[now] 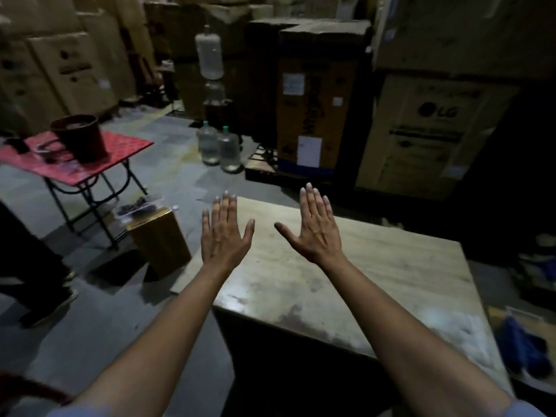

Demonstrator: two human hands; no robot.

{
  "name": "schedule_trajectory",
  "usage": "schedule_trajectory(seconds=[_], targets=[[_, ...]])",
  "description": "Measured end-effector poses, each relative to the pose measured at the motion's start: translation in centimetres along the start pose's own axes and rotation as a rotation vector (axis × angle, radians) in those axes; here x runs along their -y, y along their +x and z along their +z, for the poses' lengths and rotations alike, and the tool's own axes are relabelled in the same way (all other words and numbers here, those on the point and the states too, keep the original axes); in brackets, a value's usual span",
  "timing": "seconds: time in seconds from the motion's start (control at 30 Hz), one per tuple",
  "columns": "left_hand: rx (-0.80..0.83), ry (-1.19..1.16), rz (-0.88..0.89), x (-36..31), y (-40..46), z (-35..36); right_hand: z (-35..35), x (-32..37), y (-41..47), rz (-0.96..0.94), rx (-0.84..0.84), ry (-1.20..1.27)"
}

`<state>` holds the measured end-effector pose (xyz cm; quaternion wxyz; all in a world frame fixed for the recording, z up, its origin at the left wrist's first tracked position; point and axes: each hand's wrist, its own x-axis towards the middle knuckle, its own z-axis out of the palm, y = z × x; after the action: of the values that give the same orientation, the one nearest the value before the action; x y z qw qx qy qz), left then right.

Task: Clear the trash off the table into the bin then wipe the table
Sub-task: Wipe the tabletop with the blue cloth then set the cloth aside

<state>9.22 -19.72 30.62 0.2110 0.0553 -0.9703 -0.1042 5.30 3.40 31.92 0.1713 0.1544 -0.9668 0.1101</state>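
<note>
Two hands: left hand and right hand, both flat, fingers spread, empty, above the tabletop.
Trash: none visible on tabletop.
Bin: box on floor, left of tabletop; left hand nearer.
Cloth: none seen.

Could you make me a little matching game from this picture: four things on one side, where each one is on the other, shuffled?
Things:
1. dark bucket
2. small cardboard box
3. left hand
4. blue cloth

Places:
A. on the floor right of the wooden table
B. on the red folding table
C. spread open over the wooden table's left edge
D. on the floor left of the wooden table

Pairs: 1-B, 2-D, 3-C, 4-A
</note>
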Motion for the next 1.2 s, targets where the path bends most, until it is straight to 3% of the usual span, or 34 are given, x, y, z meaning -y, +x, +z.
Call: schedule_trajectory(seconds=[0.33,0.7,0.97,1.2], targets=[[0.121,-0.105,0.331,-24.3,3.9,9.9,-5.1,-22.6,-6.2,0.32,-0.04,-0.105],[0.3,-0.262,0.749,-48.3,4.5,21.0,-8.3,-40.6,-14.8,0.738,-0.032,-0.221],[0.398,-0.284,0.963,-58.2,1.0,26.0,-8.8,-48.8,-21.4,1.01,-0.032,-0.246],[0.483,-0.249,1.0,-63.2,-3.1,31.8,-5.6,-57.1,-28.7,1.121,0.058,-0.199]])
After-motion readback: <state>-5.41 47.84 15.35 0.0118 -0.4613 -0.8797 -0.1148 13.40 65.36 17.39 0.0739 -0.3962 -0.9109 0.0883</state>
